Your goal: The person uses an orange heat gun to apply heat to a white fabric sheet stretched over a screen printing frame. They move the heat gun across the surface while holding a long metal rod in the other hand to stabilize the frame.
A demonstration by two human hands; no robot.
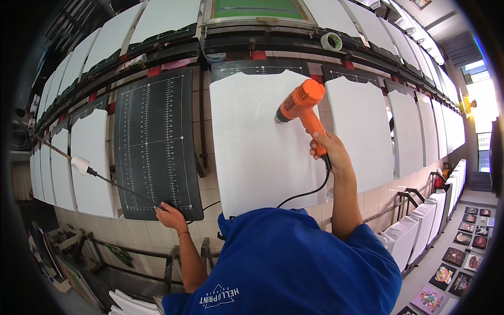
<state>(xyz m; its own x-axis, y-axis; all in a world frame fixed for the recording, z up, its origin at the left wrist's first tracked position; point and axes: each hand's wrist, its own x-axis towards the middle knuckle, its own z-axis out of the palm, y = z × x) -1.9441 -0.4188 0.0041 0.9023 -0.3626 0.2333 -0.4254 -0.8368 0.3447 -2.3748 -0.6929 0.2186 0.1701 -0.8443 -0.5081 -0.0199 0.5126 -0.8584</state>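
My right hand [328, 149] is wrapped round the handle of an orange heat gun [304, 98]. Its dark nozzle points down and to the left, close over a white T-shirt [247, 152] stretched flat on a printing board. A black power cord [302, 198] curves from the handle down toward my body. On the left, my left hand [170, 217] pinches the cord near the lower edge of a bare black board [149, 152] marked with white ruler lines. From those fingers the cord runs up left to a white connector [80, 165].
More white shirts on boards [359, 131] stand in rows at both sides and across the far side. A green-meshed screen frame [257, 10] lies at the top on a dark rail, near a tape roll [331, 41]. Printed samples [454, 256] lie at lower right.
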